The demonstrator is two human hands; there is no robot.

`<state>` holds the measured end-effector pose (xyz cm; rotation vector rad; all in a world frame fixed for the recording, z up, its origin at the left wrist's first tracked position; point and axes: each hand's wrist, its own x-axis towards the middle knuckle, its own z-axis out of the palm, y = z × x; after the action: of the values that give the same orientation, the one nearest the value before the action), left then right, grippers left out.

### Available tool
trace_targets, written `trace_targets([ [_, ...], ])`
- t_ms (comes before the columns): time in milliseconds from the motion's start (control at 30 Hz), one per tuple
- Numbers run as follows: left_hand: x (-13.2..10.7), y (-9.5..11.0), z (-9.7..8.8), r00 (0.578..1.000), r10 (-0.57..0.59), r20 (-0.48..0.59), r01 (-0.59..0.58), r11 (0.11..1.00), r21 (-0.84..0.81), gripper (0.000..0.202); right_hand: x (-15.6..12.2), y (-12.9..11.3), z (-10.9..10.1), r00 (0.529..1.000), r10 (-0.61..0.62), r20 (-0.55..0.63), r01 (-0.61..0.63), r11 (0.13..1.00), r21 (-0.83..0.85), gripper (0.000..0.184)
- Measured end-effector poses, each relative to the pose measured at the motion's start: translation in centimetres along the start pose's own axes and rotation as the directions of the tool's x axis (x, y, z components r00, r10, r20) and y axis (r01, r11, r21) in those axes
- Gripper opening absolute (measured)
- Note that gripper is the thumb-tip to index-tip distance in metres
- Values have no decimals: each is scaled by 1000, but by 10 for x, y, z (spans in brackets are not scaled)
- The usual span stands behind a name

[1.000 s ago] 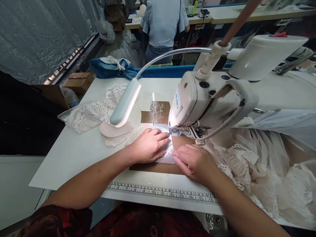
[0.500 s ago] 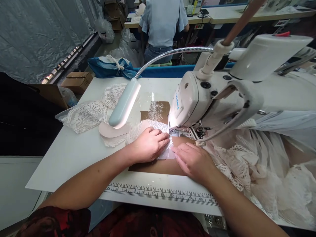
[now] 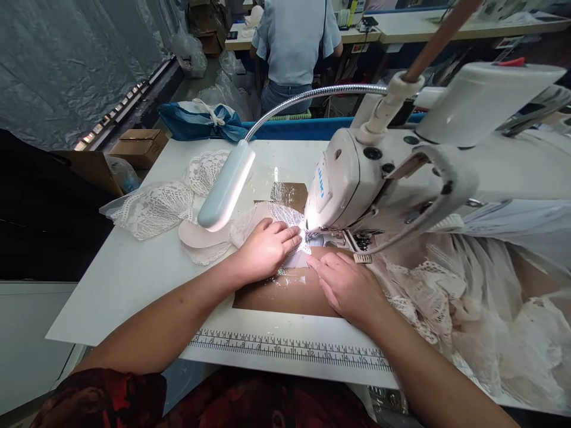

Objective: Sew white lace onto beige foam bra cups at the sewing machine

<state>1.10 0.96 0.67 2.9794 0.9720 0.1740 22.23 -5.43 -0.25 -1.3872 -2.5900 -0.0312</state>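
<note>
A strip of white lace fabric [image 3: 289, 215] with a sheer lower edge lies under the needle area of a white sewing machine [image 3: 341, 178]. My left hand [image 3: 267, 246] rests flat on the lace just left of the needle, fingers stretched out and pressing it down. On the right, my right hand [image 3: 345, 285] has its fingertips closed at the fabric's near edge, below the presser foot; the thumb tip is partly hidden. Beneath both hands sits a brown, shiny plate [image 3: 285, 294]. The lace continues leftward into a pale beige cup piece [image 3: 203, 235].
A lamp head [image 3: 227, 184] on a bendy metal neck hangs over the table's left half. More lace pieces [image 3: 154, 208] lie at left, with a pile of sheer lace [image 3: 468, 303] at right. A printed ruler [image 3: 289, 351] runs along the front edge. Another person [image 3: 294, 47] sits ahead.
The lace fabric has moved away from me under the machine, baring more of the brown plate. My left hand has shifted forward and slightly left with it; my right fingertips have moved slightly forward.
</note>
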Motion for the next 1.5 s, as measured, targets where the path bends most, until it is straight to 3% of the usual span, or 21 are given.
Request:
trace_targets([
  [233, 0, -3, 0, 1000, -22, -12, 21, 999, -27, 37, 1, 1, 4, 999, 9, -35, -8, 1000, 10, 40],
  [567, 0, -15, 12, 982, -134, -135, 118, 986, -117, 38, 4, -1, 6, 996, 11, -91, -11, 1000, 6, 36],
  [767, -4, -14, 11, 967, -202, -159, 180, 973, -141, 49, -5, 0, -10, 991, 28, -129, -24, 999, 29, 28],
  [967, -8, -14, 14, 925, -300, -234, 258, 946, -197, 41, -31, -14, -26, 993, 73, 97, -62, 991, -119, 18],
  [1133, -13, -21, 11, 892, -369, -261, 311, 920, -238, 29, -56, -30, -14, 998, -50, 42, 52, 997, -54, 18],
  [1233, -25, -10, 0, 942, -273, -194, 216, 938, -271, 25, -64, -30, -11, 996, -83, 8, 83, 997, 5, 21],
  [1333, -41, 22, -17, 996, 20, -89, -51, 931, -361, 21, -65, -22, -11, 999, -20, -48, 17, 998, -61, 32],
  [1433, -57, 55, -31, 973, 228, -20, -213, 869, -447, 19, -61, -14, -10, 997, 57, -55, -64, 988, -140, 43],
  [1500, -64, 65, -37, 974, 228, -20, -205, 830, -518, 20, -56, -10, -8, 995, 93, -32, -98, 979, -180, 49],
])
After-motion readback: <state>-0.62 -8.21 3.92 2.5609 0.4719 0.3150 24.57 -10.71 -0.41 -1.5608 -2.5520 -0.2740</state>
